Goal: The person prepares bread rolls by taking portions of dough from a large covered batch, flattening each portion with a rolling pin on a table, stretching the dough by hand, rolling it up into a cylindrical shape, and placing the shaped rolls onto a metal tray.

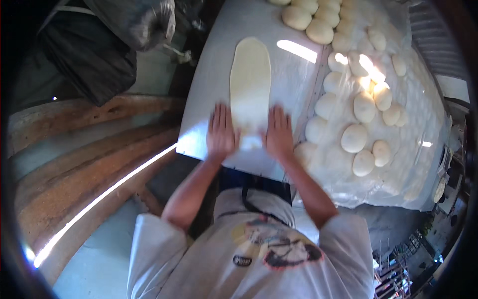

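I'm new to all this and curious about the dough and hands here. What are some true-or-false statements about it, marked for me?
1. The near end of the long flat dough lies between the left hand and the right hand. True.
2. The right hand is clenched into a fist. False: its fingers are extended.
3. Several round dough balls lie to the right of the long flat dough. True.
4. Both hands wear thick gloves. False: they are bare.
5. Clear plastic sheeting is spread out on the right. True.

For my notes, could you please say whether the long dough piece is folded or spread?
Mostly spread: the long dough piece lies flat with a rounded far end; its near end is unclear.
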Demonstrator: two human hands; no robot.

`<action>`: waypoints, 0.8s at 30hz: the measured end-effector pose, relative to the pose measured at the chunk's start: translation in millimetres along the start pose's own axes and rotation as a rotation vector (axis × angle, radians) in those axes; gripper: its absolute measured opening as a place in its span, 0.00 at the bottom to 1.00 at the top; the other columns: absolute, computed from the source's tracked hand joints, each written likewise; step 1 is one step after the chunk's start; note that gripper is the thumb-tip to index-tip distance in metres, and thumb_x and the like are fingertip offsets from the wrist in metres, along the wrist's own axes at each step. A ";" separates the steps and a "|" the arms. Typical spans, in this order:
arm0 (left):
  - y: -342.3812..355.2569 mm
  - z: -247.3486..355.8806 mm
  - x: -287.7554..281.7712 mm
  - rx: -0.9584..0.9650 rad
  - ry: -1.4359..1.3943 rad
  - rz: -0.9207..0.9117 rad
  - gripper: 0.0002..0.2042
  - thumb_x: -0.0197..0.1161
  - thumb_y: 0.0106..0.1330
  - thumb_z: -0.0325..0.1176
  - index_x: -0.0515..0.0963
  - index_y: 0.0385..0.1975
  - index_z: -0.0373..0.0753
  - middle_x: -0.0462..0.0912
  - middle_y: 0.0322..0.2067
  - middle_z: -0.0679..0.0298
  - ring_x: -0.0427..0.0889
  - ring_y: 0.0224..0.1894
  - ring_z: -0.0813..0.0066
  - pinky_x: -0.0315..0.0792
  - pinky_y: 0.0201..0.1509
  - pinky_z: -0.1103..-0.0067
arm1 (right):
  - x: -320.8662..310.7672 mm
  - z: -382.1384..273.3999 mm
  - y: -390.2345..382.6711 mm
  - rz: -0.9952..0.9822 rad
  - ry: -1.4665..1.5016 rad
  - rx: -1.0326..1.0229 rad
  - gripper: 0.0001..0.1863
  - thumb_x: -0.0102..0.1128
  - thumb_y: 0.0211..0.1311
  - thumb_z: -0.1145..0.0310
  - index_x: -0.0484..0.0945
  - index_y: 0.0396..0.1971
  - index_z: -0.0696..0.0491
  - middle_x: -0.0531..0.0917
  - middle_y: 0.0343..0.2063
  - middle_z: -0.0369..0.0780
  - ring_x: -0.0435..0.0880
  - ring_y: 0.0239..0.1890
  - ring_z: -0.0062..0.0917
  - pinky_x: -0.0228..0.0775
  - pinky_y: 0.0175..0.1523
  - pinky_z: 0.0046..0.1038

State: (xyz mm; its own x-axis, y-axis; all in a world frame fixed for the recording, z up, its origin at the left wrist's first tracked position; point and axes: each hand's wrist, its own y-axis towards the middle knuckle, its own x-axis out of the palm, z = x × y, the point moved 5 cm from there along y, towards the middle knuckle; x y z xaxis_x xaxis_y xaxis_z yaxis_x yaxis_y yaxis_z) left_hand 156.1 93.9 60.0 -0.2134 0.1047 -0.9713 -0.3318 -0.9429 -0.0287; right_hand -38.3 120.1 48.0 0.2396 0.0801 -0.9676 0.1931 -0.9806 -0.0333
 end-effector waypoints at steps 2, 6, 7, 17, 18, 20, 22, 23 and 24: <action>-40.1 12.3 5.0 -0.002 -0.120 -0.095 0.36 0.51 0.69 0.45 0.57 0.69 0.23 0.56 0.71 0.39 0.51 0.76 0.46 0.46 0.78 0.59 | 12.7 -7.1 -49.0 -0.045 0.084 0.012 0.37 0.59 0.65 0.54 0.64 0.65 0.66 0.64 0.69 0.53 0.61 0.72 0.44 0.46 0.75 0.53; -95.6 27.3 -17.3 0.071 -0.124 -0.014 0.35 0.48 0.70 0.42 0.53 0.71 0.23 0.54 0.72 0.40 0.46 0.77 0.44 0.42 0.77 0.54 | 4.1 -10.0 -97.7 -0.113 0.102 -0.047 0.34 0.61 0.62 0.62 0.65 0.67 0.60 0.75 0.58 0.47 0.74 0.61 0.40 0.58 0.68 0.50; -96.6 24.8 -24.4 0.061 -0.136 0.017 0.35 0.48 0.70 0.42 0.53 0.71 0.23 0.54 0.72 0.40 0.46 0.77 0.44 0.42 0.77 0.54 | -7.4 -5.2 -93.6 -0.003 0.103 -0.079 0.34 0.61 0.62 0.62 0.65 0.67 0.60 0.75 0.58 0.47 0.74 0.61 0.40 0.58 0.68 0.50; 51.7 -32.3 -45.3 -0.108 -0.785 0.353 0.30 0.58 0.69 0.22 0.56 0.70 0.30 0.66 0.62 0.41 0.69 0.65 0.45 0.69 0.66 0.61 | -54.7 63.6 78.9 -0.067 -0.094 0.521 0.31 0.58 0.63 0.68 0.66 0.66 0.59 0.69 0.60 0.49 0.74 0.57 0.45 0.67 0.61 0.43; 80.5 -40.5 -37.7 -0.185 -0.835 0.277 0.31 0.58 0.69 0.22 0.55 0.71 0.31 0.65 0.64 0.40 0.72 0.64 0.49 0.73 0.64 0.65 | -58.7 55.6 105.1 -0.121 -0.088 0.491 0.34 0.63 0.61 0.66 0.65 0.67 0.59 0.65 0.65 0.50 0.72 0.61 0.48 0.67 0.63 0.43; 134.9 -48.7 -33.4 -0.079 -0.866 0.284 0.32 0.59 0.68 0.22 0.55 0.71 0.31 0.65 0.64 0.39 0.70 0.65 0.47 0.71 0.66 0.64 | -65.3 34.9 168.4 0.016 0.107 0.316 0.30 0.60 0.64 0.68 0.67 0.66 0.58 0.65 0.66 0.51 0.69 0.65 0.46 0.66 0.66 0.42; 187.7 -59.7 -21.7 -0.067 -0.918 0.228 0.33 0.60 0.67 0.22 0.55 0.71 0.31 0.64 0.64 0.39 0.68 0.67 0.46 0.68 0.68 0.62 | -76.1 15.7 221.4 0.410 0.253 0.065 0.26 0.54 0.65 0.73 0.68 0.63 0.60 0.69 0.63 0.52 0.67 0.67 0.43 0.63 0.68 0.40; 211.6 -60.6 -18.2 0.007 -0.722 0.230 0.34 0.61 0.65 0.22 0.54 0.71 0.31 0.65 0.64 0.38 0.67 0.67 0.44 0.65 0.70 0.62 | -68.3 13.0 242.1 0.409 0.275 0.062 0.26 0.54 0.65 0.72 0.67 0.64 0.60 0.74 0.60 0.50 0.71 0.64 0.41 0.63 0.68 0.39; 229.2 -59.2 -17.9 0.122 -0.536 0.272 0.36 0.61 0.64 0.22 0.53 0.72 0.32 0.65 0.64 0.37 0.65 0.68 0.43 0.62 0.72 0.62 | -54.1 13.6 259.2 0.258 0.282 0.130 0.23 0.54 0.66 0.72 0.70 0.61 0.60 0.76 0.58 0.50 0.73 0.62 0.42 0.64 0.67 0.40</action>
State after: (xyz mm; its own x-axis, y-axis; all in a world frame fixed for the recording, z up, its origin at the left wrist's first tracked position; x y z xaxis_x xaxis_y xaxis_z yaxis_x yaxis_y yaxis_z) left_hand 138.2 -142.8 56.8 -0.7272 0.0397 -0.6853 -0.2965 -0.9186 0.2613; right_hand -14.2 -140.8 88.3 0.5194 -0.1437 -0.8424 -0.0249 -0.9879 0.1531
